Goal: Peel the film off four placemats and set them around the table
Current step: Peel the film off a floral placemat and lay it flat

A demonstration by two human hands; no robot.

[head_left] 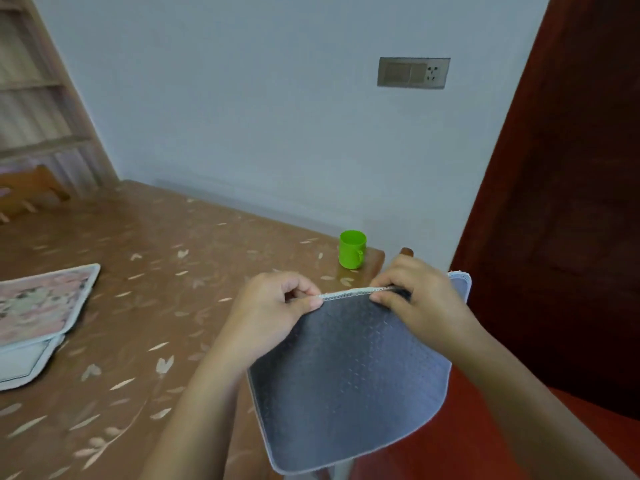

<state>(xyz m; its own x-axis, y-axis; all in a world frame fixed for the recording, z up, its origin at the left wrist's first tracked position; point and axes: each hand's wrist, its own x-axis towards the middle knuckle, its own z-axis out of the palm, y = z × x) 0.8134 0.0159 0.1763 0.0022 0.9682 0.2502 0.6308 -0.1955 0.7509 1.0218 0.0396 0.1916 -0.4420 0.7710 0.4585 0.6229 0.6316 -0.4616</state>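
Observation:
I hold a placemat [349, 382] up in the air over the table's right corner, its grey dotted underside facing me and its white stitched edge on top. My left hand [273, 310] pinches the top edge at its left end. My right hand [415, 299] pinches the same edge further right, fingers curled over it. A stack of other placemats [38, 310] with a pink floral print lies on the table at the far left; film on them cannot be told.
The brown table [166, 271] has a leaf-pattern cover. A green cup [352, 249] stands near its far right corner by the wall. A dark red door [568, 202] is at the right, a wooden chair and shelves at the far left.

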